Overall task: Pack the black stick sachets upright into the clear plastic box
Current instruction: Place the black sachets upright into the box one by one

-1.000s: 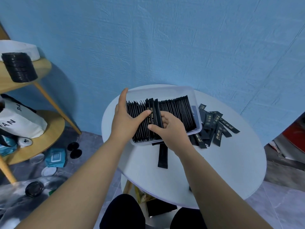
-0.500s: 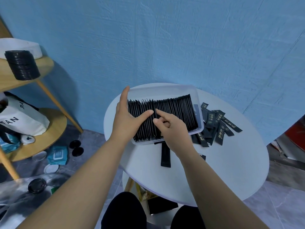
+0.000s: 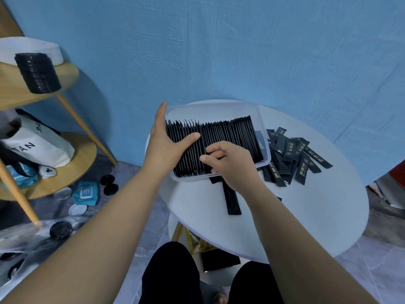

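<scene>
- Here, the clear plastic box (image 3: 210,109) sits near the far left edge of the round white table (image 3: 306,216). It is filled with a row of black stick sachets (image 3: 230,132) standing on edge.
- The left hand (image 3: 163,148) is released: its straight fingers lie against the box's left end, and the thumb stretches across the sachet tops.
- The right hand (image 3: 230,163) rests on the row by the box's near side, fingers curled down among the sachets. Whether it pinches any I cannot tell.
- A loose pile of sachets (image 3: 293,159) lies flat just beside the box, toward the table's right edge.
- A single sachet (image 3: 232,200) lies flat at the box's near side, its far end hidden under the right wrist.
- Left of the table, a wooden shelf (image 3: 83,154) carries a stack of black lids (image 3: 37,73) and a white bag (image 3: 37,148).
</scene>
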The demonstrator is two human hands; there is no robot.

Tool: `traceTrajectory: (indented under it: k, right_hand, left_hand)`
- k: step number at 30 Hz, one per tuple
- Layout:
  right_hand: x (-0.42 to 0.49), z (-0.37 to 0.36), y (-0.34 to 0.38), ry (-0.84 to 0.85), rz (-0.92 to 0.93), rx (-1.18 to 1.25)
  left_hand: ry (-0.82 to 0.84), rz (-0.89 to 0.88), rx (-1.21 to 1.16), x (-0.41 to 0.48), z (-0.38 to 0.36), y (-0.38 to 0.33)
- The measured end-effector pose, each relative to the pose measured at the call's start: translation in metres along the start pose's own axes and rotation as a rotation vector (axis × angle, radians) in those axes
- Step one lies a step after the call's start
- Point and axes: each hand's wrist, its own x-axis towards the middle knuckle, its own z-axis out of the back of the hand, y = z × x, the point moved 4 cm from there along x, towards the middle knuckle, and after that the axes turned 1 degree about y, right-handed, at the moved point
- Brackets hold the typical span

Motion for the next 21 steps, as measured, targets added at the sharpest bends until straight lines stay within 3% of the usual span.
traceTrajectory:
  k: [4,6,10,17,21]
  right_hand:
    - [0.0,-0.014,0.01,0.041,0.074,0.031]
    - [-0.001,-0.017,0.014,0.125,0.165,-0.078]
    - [0.002,-0.019,0.012,0.209,0.268,-0.278]
    - [0.011,-0.015,0.009,0.202,0.245,-0.268]
    - [0.016,-0.014,0.006,0.155,0.253,-0.383]
  left_hand:
    - [-0.024,0.005,0.02,0.002,0.016,0.005]
    - [-0.023,-0.013,0.077,0.001,0.023,0.003]
    - [0.06,-0.212,0.521,-0.007,0.018,-0.003]
    - [0.352,-0.526,0.97,-0.008,0.01,0.0]
    - [0.485,-0.479,1.057,-0.003,0.009,0.004]
